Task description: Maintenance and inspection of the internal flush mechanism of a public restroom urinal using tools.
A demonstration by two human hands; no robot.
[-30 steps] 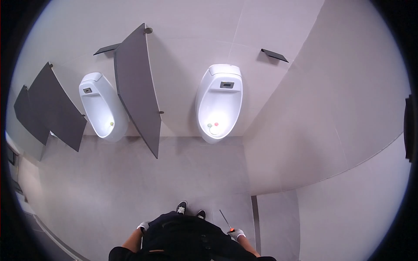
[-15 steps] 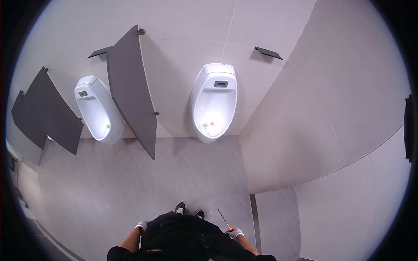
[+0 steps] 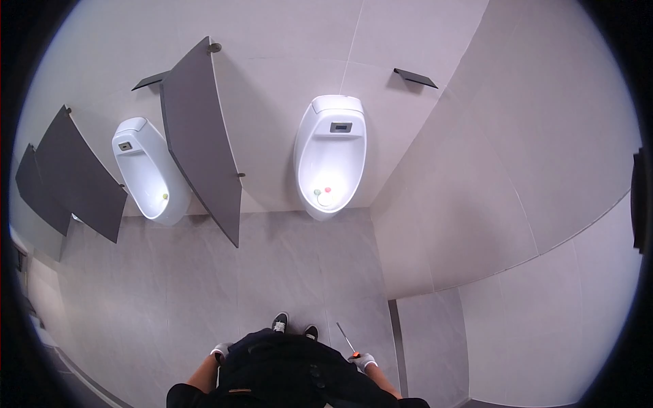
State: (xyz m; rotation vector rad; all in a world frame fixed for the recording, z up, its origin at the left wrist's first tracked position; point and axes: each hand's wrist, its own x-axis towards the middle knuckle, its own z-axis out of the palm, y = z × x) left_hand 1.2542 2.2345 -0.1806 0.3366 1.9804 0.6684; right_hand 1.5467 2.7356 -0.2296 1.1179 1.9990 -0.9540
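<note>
In a white glove, my right hand is closed round the orange handle of a screwdriver. The thin metal shaft points forward and a little left, above the floor. My left hand, gloved in white too, hangs low beside my dark clothing on the left. Its fingers are mostly hidden, so I cannot see whether they hold anything. Ahead on the wall hangs a white urinal, out of reach of both hands. A green and a pink lump lie in its bowl, and a small sensor panel sits near its top.
A grey partition separates this urinal from a second urinal on the left. More partitions stand farther left. Small dark shelves jut from the wall. The tiled side wall rises on the right; grey floor tiles lie ahead of my shoes.
The wall and urinals have shifted slightly up and left in view. My right hand and the screwdriver have moved slightly up and left too; the grip is unchanged.
</note>
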